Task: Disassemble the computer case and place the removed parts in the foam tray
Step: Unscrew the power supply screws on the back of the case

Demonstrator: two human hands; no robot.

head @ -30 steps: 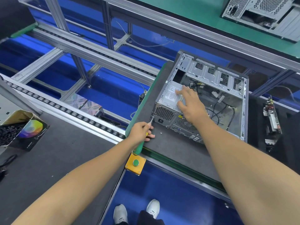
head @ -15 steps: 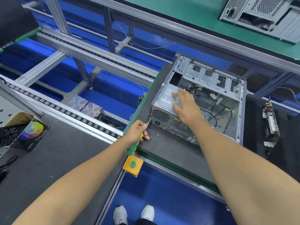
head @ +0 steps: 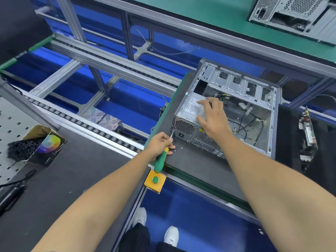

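Observation:
An open grey computer case (head: 254, 88) lies on its side on a dark mat, loose cables inside. Its silver power supply (head: 190, 108) sits in the near-left corner. My right hand (head: 211, 117) rests flat on top of the power supply, fingers spread. My left hand (head: 161, 143) grips a green-handled screwdriver (head: 161, 159), its tip against the case's rear left corner by the power supply grille. Two small loose screws (head: 179, 149) lie on the mat just right of that hand. A black foam tray (head: 291, 135) at the right holds a removed circuit card (head: 308, 135).
A yellow box with a green button (head: 155, 180) is mounted at the bench edge under the screwdriver handle. A cardboard box of black parts (head: 27, 144) sits at left on the dark bench. Another computer case (head: 294, 13) stands on the green surface far right. Roller rails cross the blue gap.
The view has shifted slightly. My right hand slid a little along the power supply's top. My left hand keeps the screwdriver at the same rear corner.

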